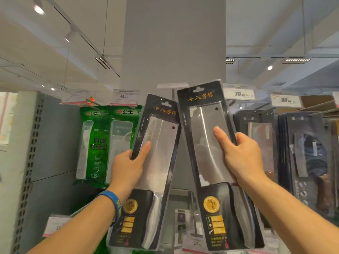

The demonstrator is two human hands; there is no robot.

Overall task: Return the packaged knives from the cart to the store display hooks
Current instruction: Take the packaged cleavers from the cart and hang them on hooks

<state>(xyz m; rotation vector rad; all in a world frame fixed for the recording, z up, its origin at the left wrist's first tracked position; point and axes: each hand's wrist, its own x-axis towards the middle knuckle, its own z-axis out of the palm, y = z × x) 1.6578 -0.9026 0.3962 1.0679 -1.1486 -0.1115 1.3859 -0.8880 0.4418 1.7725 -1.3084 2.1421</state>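
Two bare forearms reach up from the bottom edge, and each hand holds one packaged knife in front of a grey pillar (174, 43). On the left wrist sits a blue wristband (113, 200). The left hand (126, 167) grips the left knife pack (154, 173) by its left edge, with the thumb pressed on the clear front and the other fingers hidden behind. The right hand (242, 158) grasps the right knife pack (218, 167) by its right edge in the same way, thumb on the front. Both packs are long black cards with a clear plastic window; inside each one lies a broad steel cleaver, blade up and dark handle down, with a gold round sticker near the handle. The packs lean toward each other, and their top corners nearly touch just below the pillar. Each has a hang hole at the top, and neither pack is on a hook.

Left of the pillar, green packets (108, 143) hang on hooks against a grey panel, and an upright post with punched holes (27, 162) stands further left. Right of the pillar, dark knife packs (300, 153) hang in rows. Price tags (238, 94) sit above the hooks on both sides of the pillar. Above is a white ceiling with track lights (102, 62).
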